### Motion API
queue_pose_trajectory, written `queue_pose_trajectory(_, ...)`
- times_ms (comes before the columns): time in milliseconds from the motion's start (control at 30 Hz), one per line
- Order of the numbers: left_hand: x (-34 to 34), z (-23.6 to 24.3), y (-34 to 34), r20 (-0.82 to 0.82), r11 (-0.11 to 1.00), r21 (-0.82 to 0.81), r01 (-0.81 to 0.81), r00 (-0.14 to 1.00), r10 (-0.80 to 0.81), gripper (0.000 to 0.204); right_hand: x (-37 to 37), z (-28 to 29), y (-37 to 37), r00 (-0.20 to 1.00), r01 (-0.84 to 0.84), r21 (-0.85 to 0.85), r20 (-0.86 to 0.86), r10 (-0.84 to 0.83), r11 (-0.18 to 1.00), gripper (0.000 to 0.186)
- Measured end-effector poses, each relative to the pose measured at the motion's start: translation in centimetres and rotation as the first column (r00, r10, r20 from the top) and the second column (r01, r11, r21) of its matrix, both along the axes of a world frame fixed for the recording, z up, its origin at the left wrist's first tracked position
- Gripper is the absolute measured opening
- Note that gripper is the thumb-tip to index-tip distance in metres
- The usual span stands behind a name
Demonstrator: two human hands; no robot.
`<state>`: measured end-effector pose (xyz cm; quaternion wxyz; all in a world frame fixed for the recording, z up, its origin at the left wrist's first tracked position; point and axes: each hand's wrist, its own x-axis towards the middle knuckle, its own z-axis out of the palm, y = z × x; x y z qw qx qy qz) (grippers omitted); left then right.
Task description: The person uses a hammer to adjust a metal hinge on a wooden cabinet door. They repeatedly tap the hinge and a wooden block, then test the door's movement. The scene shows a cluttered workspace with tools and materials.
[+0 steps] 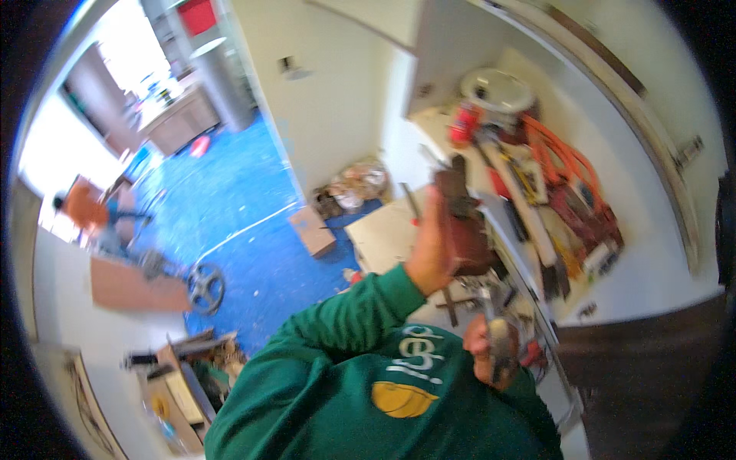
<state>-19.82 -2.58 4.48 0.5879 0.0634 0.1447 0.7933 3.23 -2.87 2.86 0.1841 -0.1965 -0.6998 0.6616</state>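
Note:
My left hand (pixel 431 249) is raised in front of my green sweatshirt, its fingers closed on a reddish-brown block-shaped thing (pixel 466 241) with a darker piece on top. Blur hides exactly what it is. Lower and to the right, my right hand (pixel 479 349) is wrapped round a hammer-like tool (pixel 500 341) with a silvery upper end and a pale and dark handle. That tool stands roughly upright, apart from the brown block. Just right of my left hand, a shelf surface (pixel 433 123) carries several tools.
On the shelf are a white bucket (pixel 498 92), a red can (pixel 464 124), an orange cord (pixel 563 153) and a red power tool (pixel 583 215). Blue sheeting (pixel 238 192) covers the floor at left, with a cardboard box (pixel 312 231) on it. Another person (pixel 88 207) in orange is far left.

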Motion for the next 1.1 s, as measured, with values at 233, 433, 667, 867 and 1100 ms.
queue_pose_trajectory(233,1.6,2.1,1.9,0.015,0.988,0.092,0.120,0.992,-0.122,0.075,-0.1,4.4,-0.4,0.977,0.210,-0.442,0.119,-0.175,0.872,0.012)
queue_pose_trajectory(433,4.1,2.4,4.1,0.037,0.947,0.152,0.283,0.956,-0.291,0.082,2.5,2.4,0.1,0.966,-0.135,-0.766,-0.244,-0.090,0.629,0.015)
queue_pose_trajectory(667,6.7,3.4,5.2,0.060,0.932,0.112,0.345,0.934,-0.353,0.080,3.1,3.4,-0.9,0.974,0.226,0.245,-0.026,-0.227,0.943,0.006)
queue_pose_trajectory(867,7.8,4.6,5.3,0.079,0.932,0.142,0.333,0.935,-0.346,0.063,4.3,1.9,-0.7,0.963,0.255,0.009,-0.098,-0.253,0.967,0.011)
queue_pose_trajectory(1100,7.9,4.4,5.7,-0.005,0.923,0.167,0.347,0.936,-0.351,0.066,3.5,4.3,-0.5,0.960,0.265,0.334,-0.009,-0.278,0.905,0.008)
